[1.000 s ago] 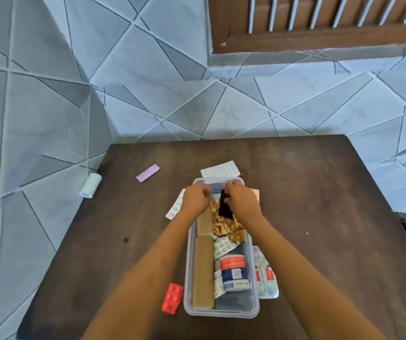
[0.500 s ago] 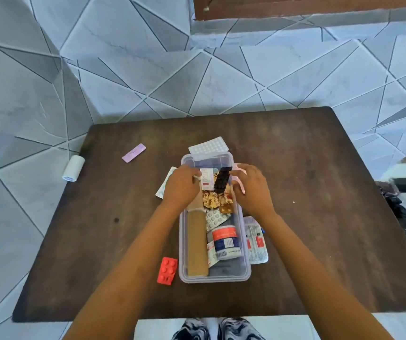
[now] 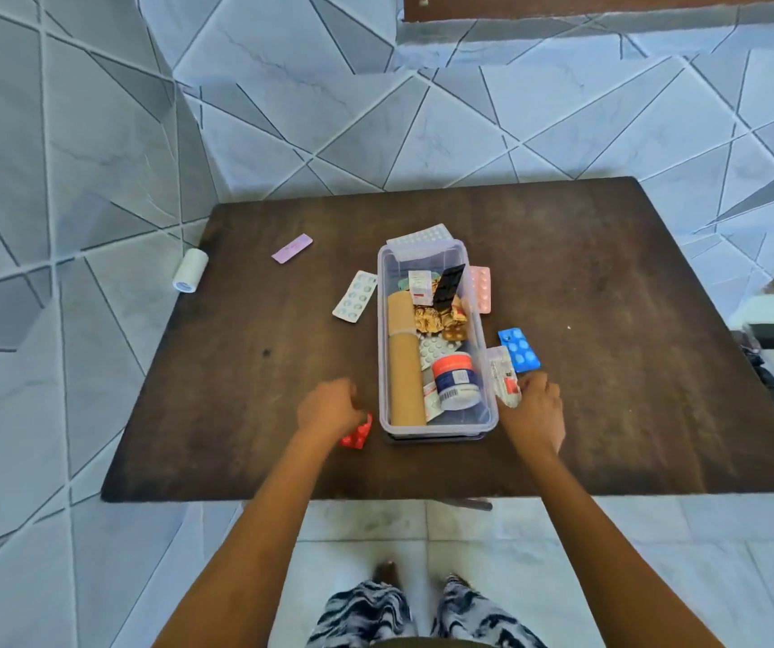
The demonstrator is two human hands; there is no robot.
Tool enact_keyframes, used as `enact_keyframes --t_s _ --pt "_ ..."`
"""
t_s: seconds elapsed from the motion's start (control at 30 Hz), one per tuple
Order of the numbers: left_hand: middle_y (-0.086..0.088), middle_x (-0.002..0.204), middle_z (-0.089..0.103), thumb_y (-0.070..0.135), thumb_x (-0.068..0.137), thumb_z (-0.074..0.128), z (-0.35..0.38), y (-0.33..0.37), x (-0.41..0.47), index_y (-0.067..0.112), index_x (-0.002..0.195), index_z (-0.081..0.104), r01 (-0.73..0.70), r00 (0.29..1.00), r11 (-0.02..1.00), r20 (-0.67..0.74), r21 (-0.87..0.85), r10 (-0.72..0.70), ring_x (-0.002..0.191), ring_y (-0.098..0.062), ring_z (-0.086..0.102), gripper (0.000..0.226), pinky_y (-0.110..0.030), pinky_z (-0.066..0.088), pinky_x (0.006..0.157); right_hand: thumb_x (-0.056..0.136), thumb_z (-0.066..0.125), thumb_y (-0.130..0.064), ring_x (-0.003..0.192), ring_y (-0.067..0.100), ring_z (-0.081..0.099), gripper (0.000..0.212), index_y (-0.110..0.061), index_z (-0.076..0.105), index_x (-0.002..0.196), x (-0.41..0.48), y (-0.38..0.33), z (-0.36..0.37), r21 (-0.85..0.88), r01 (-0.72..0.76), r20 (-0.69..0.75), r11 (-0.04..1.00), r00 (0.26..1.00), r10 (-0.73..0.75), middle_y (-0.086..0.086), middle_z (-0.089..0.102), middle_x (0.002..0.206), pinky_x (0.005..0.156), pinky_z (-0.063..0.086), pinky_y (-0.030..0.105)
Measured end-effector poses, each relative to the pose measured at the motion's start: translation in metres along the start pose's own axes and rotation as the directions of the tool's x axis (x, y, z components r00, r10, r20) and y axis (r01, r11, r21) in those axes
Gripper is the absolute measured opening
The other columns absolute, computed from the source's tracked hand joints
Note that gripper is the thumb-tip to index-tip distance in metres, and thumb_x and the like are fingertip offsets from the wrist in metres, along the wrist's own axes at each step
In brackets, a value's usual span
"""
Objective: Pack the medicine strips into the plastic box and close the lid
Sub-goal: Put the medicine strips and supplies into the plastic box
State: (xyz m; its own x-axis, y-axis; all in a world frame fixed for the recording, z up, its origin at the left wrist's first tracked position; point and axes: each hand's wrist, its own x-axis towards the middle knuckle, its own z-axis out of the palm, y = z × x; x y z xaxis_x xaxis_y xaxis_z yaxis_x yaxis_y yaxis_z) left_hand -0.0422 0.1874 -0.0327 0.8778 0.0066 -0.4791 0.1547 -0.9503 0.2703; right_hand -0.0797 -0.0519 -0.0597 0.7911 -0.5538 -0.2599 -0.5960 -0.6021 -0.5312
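Light, thin, springy foil strips, slick on the flat faces; best pinched by an edge or corner. Plastic box point(image 3: 436, 430) mid-desk, lidless, already holding several strips, a tan roll and a tub. Left hand point(image 3: 329, 409) curled over the red strip point(image 3: 358, 434) beside the box's near-left corner, seemingly pinching it. Right hand point(image 3: 534, 404) on the clear strip point(image 3: 503, 374) by the box's right wall; grip uncertain. Blue strip point(image 3: 519, 349) just beyond. Dark wooden desk point(image 3: 633, 367), smooth, hard. Grey geometric tiled walls and floor around.
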Motion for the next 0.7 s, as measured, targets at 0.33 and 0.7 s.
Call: enact_keyframes --t_s 0.33,0.7 --pt "-0.016 0.119 0.061 0.018 0.076 0.073 0.026 0.007 -0.021 0.010 0.115 0.057 0.092 0.983 0.975 -0.140 -0.204 -0.122 0.106 -0.033 0.059 0.043 -0.037 0.048 0.086 0.087 0.058 -0.032 0.109 0.036 0.059 0.043 -0.006 0.049 0.120 0.000 -0.002 -0.011 0.024 -0.016 0.089 1.000 0.996 0.014 0.020 0.061 0.120 0.089 0.050 0.044" --pt "0.010 0.071 0.052 0.003 0.095 0.044 -0.055 0.061 -0.043 0.019 0.081 0.057 -0.186 0.926 0.790 -0.373 -0.584 -0.057 0.065 -0.008 0.055 0.025 -0.022 0.054 0.067 0.094 0.046 -0.018 0.086 0.027 0.063 0.029 0.003 0.065 0.099 0.009 -0.032 -0.056 0.526 0.137 0.033 0.839 0.983 -0.181 0.020 0.067 0.105 0.074 0.051 0.030"
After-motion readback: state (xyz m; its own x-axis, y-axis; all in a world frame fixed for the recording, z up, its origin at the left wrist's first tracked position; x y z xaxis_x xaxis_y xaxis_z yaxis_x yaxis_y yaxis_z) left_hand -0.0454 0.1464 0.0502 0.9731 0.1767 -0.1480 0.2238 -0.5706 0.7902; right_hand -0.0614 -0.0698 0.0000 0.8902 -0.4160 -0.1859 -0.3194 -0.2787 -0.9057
